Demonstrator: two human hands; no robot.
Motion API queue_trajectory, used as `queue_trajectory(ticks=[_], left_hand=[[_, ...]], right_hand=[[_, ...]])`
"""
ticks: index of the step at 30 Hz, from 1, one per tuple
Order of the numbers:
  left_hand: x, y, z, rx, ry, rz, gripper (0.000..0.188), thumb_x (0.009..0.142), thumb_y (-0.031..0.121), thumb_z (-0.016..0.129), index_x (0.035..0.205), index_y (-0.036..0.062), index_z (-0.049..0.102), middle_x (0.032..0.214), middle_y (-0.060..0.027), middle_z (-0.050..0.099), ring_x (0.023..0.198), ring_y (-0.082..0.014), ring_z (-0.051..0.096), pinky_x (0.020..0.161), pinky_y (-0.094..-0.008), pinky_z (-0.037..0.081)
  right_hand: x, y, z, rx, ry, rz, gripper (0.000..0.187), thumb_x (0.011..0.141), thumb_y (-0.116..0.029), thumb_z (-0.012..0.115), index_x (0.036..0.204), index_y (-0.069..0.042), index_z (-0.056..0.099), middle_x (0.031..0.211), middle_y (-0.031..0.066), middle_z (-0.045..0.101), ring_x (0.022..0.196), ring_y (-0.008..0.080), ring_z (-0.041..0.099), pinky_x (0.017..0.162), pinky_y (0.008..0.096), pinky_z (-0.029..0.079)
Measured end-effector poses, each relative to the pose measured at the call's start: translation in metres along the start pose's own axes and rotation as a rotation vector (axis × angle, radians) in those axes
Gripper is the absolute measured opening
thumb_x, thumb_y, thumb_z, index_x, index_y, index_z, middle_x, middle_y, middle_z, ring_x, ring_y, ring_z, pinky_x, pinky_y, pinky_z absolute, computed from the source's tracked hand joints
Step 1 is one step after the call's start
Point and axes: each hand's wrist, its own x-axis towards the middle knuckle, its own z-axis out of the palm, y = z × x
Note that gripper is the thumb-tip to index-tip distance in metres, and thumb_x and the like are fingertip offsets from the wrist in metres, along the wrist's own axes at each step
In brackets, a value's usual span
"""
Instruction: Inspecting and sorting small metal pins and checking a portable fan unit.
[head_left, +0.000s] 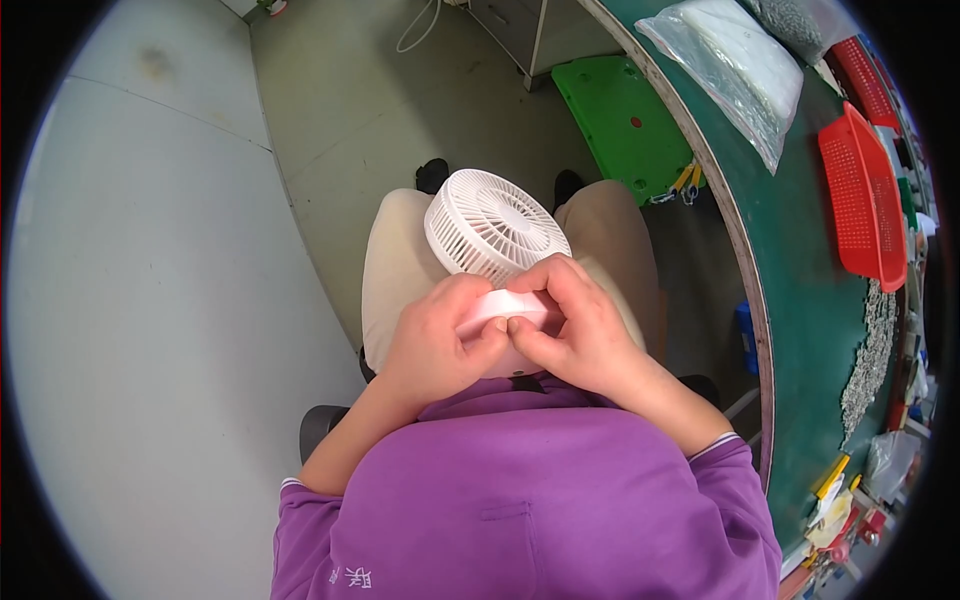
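Observation:
A small white desk fan [512, 218] with a round slatted grille rests between my thighs, its grille tilted up and away from me. Its pale pinkish-white lower part [522, 303] sits close to my belly. My left hand [440, 338] is closed round the left side of that part, and my right hand [578, 322] grips the right side. Both thumbs meet at the middle of its near side, almost tip to tip. What lies under the thumbs is hidden.
On my right curves a green-topped workbench [735, 215] bearing a clear plastic bag [735, 65], a red basket [855, 200] and a heap of small metal parts [868, 360]. Beneath its edge are a green plastic board [620, 115] and yellow-handled scissors [685, 180]. A grey wall [150, 300] stands left.

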Motion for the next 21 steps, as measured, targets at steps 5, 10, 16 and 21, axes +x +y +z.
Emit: queue_trajectory(ticks=[5, 10, 16, 21], left_hand=[[-0.001, -0.003, 0.000, 0.085, 0.013, 0.055, 0.027, 0.075, 0.019, 0.067, 0.095, 0.0030, 0.057, 0.084, -0.0148, 0.061, 0.070, -0.0328, 0.061, 0.061, -0.0385, 0.049], [-0.002, -0.009, 0.005, 0.114, 0.033, 0.114, 0.029, 0.075, 0.021, 0.068, 0.094, 0.0041, 0.056, 0.084, -0.0137, 0.061, 0.070, -0.0329, 0.061, 0.060, -0.0382, 0.049], [-0.003, -0.008, 0.006, 0.078, 0.055, 0.097, 0.029, 0.074, 0.021, 0.069, 0.094, 0.0046, 0.056, 0.082, -0.0127, 0.060, 0.069, -0.0320, 0.061, 0.060, -0.0379, 0.049], [-0.004, -0.010, 0.004, 0.052, 0.023, 0.082, 0.028, 0.071, 0.018, 0.067, 0.093, 0.0047, 0.055, 0.082, -0.0122, 0.059, 0.070, -0.0318, 0.061, 0.061, -0.0382, 0.049]], right_hand=[[-0.002, 0.001, 0.003, -0.059, 0.023, -0.076, 0.026, 0.075, -0.005, 0.068, 0.098, -0.003, 0.056, 0.091, 0.0080, 0.056, 0.079, 0.0203, 0.057, 0.064, 0.0289, 0.048], [-0.002, 0.002, 0.005, -0.071, 0.018, -0.055, 0.025, 0.075, -0.006, 0.067, 0.097, -0.003, 0.055, 0.091, 0.0075, 0.056, 0.079, 0.0199, 0.057, 0.065, 0.0294, 0.048], [-0.001, 0.002, 0.002, -0.009, -0.006, -0.004, 0.025, 0.074, -0.005, 0.067, 0.096, -0.004, 0.055, 0.091, 0.0066, 0.056, 0.078, 0.0190, 0.057, 0.064, 0.0283, 0.047], [-0.001, 0.000, 0.000, 0.032, -0.042, 0.043, 0.027, 0.073, -0.005, 0.068, 0.097, -0.004, 0.056, 0.092, 0.0063, 0.057, 0.079, 0.0185, 0.057, 0.065, 0.0282, 0.047]])
